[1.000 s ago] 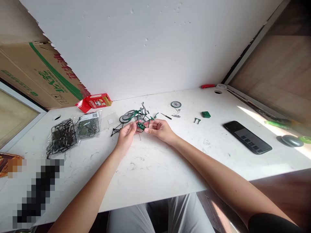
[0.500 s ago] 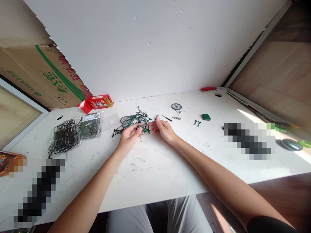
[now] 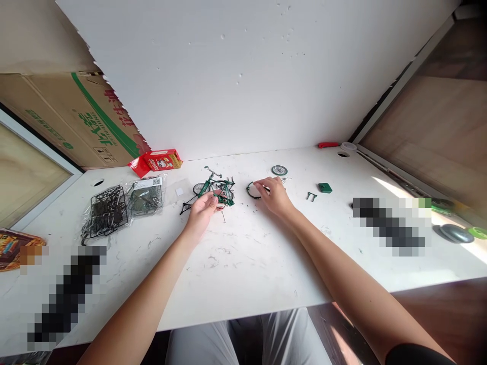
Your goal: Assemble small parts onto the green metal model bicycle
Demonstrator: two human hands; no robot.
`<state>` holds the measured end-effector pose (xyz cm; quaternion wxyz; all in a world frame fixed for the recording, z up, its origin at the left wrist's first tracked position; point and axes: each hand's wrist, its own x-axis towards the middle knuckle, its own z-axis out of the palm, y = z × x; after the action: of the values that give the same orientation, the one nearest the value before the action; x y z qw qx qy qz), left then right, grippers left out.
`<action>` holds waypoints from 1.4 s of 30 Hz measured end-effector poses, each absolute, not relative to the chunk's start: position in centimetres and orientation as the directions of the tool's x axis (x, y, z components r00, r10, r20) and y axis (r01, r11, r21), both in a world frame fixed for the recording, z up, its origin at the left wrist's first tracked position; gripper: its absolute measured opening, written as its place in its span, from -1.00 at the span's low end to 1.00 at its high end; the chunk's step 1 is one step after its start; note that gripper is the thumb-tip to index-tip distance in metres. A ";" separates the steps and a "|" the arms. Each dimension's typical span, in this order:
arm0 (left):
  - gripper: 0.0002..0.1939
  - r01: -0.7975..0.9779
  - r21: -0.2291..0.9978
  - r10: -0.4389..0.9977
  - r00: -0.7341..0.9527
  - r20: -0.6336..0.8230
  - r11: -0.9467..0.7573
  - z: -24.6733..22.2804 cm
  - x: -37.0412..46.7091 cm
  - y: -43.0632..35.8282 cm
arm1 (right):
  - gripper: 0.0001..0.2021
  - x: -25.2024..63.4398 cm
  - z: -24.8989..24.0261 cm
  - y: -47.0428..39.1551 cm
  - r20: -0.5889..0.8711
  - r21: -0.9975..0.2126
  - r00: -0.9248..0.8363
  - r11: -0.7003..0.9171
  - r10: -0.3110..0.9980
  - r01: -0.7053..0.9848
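Observation:
A small green model bicycle [image 3: 213, 188] stands on the white table [image 3: 243, 263]. My left hand [image 3: 203, 211] holds it from the near side, fingers at its frame. My right hand [image 3: 274, 193] has reached to the right, and its fingertips touch a curved green fender piece [image 3: 251, 191] and a small dark tool lying on the table. A loose spoked wheel [image 3: 279, 170] lies just beyond that hand.
Two plastic bags of black part sprues [image 3: 110, 210] lie at the left, a red box [image 3: 162, 160] and a cardboard carton [image 3: 72, 121] behind them. A green block [image 3: 324, 188] and a small green bracket [image 3: 311, 195] lie at the right, and a grey round object [image 3: 454, 233] at far right.
My right hand let go of the bicycle and moved right to the curved green piece. The left hand stayed on the bicycle and set it upright on the table.

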<state>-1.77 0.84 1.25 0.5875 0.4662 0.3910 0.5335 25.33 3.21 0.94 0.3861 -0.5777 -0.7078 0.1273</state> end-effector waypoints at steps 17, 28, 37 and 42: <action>-0.73 -0.399 0.880 0.905 0.418 -0.076 0.257 2.5 -1.9 -0.3 | -0.73 26.1 1.4 3.2 0.325 -0.434 0.039 0.113 0.945 0.894; -0.68 -0.295 0.915 0.873 0.475 -0.109 0.275 2.4 -1.8 -0.8 | -0.83 26.7 1.2 3.4 0.219 -0.391 0.153 -0.057 0.964 0.919; -0.65 -0.191 0.961 0.879 0.469 -0.088 0.198 2.5 -1.5 -1.6 | -0.75 24.9 1.3 2.7 0.297 -0.677 0.150 0.097 0.943 0.729; -0.68 -0.171 0.963 0.884 0.453 -0.112 0.210 2.5 -1.1 -2.1 | -0.60 23.2 1.1 2.3 0.226 -0.974 0.167 0.226 0.960 0.017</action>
<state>-1.07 -2.14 2.50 0.6910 0.4991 0.3573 0.3819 23.17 2.27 1.15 0.5946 -0.4794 -0.5095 0.3962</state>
